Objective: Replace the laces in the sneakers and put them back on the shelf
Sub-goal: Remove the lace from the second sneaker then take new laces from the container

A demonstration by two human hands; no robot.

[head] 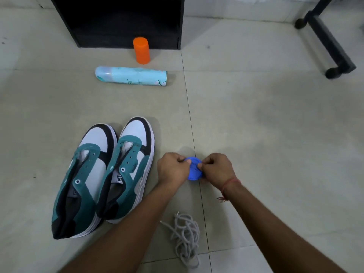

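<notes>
Two teal, white and black sneakers stand side by side on the floor, the left sneaker (82, 180) and the right sneaker (128, 166), both with empty eyelets. To their right, my left hand (173, 169) and my right hand (216, 169) both pinch a small round blue bundle (195, 170) from opposite sides, just above the tiles. A tangled pile of grey-white laces (185, 235) lies on the floor between my forearms.
A black shelf unit (126, 22) stands at the back. An orange cylinder (141, 50) stands upright in front of it, and a light blue spray can (131, 75) lies on its side nearer to me. A black wheeled stand leg (331, 46) is at the far right.
</notes>
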